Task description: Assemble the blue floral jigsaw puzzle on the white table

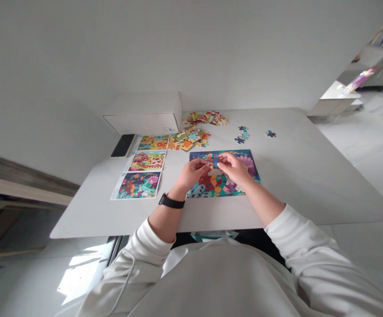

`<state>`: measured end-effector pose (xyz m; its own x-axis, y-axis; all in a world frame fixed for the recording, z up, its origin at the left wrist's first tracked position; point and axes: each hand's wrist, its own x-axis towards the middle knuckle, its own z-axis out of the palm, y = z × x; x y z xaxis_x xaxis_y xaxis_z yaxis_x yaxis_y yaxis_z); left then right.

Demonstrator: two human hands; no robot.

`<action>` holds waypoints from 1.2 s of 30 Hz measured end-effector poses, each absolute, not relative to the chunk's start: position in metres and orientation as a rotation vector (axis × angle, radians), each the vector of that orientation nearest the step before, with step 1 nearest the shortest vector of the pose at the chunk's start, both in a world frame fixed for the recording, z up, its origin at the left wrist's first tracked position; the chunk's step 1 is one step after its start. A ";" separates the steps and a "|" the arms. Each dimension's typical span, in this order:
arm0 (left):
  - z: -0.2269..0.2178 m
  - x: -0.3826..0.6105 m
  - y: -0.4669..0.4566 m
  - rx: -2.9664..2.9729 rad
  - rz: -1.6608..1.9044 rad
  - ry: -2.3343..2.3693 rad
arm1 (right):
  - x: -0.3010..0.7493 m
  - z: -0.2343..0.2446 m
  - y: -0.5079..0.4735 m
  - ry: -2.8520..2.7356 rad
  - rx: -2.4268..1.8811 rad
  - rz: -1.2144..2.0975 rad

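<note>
A mostly assembled jigsaw puzzle (224, 189) with a dark blue, purple and teal picture lies flat in front of me. Above its middle, both hands pinch a small blue puzzle piece (215, 163). My left hand (193, 172) is closed at the piece's left side, with a black band on that wrist. From the right, my right hand (233, 168) grips it between thumb and fingers. My fingers hide part of the piece and the puzzle beneath. Behind the puzzle lie several loose blue and teal pieces (239, 140), with a separate puzzle piece (271, 134) farther right.
Three picture sheets, including a farm picture (147, 161), form a column on the left. A phone (123, 145) lies beside them. A white box (141, 122) stands against the wall, near heaps of orange-yellow pieces (187, 138) and red-green pieces (206, 117). The white table (297, 176) has rounded corners.
</note>
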<state>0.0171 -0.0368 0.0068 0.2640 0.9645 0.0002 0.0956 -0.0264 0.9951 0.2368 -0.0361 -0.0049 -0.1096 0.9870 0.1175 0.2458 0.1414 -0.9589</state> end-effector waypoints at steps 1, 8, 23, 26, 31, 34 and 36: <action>0.007 0.017 -0.037 1.407 0.966 1.081 | 0.238 -0.002 -0.037 -1.572 -1.237 0.956; 0.007 0.016 -0.037 1.357 0.962 1.087 | 0.242 0.019 -0.049 -2.012 -1.047 0.484; 0.007 0.013 -0.035 1.515 0.869 1.247 | 0.248 0.010 -0.044 -2.145 -1.057 0.242; 0.007 0.008 -0.032 1.680 0.937 1.416 | 0.250 0.005 -0.041 -2.171 -1.109 0.272; 0.011 0.004 -0.034 1.899 0.890 1.585 | 0.250 0.000 -0.039 -2.286 -1.228 0.302; 0.012 0.006 -0.035 2.017 0.868 1.545 | 0.249 0.000 -0.039 -2.337 -1.261 0.291; 0.011 0.007 -0.036 2.073 0.852 1.518 | 0.249 -0.002 -0.038 -2.362 -1.270 0.275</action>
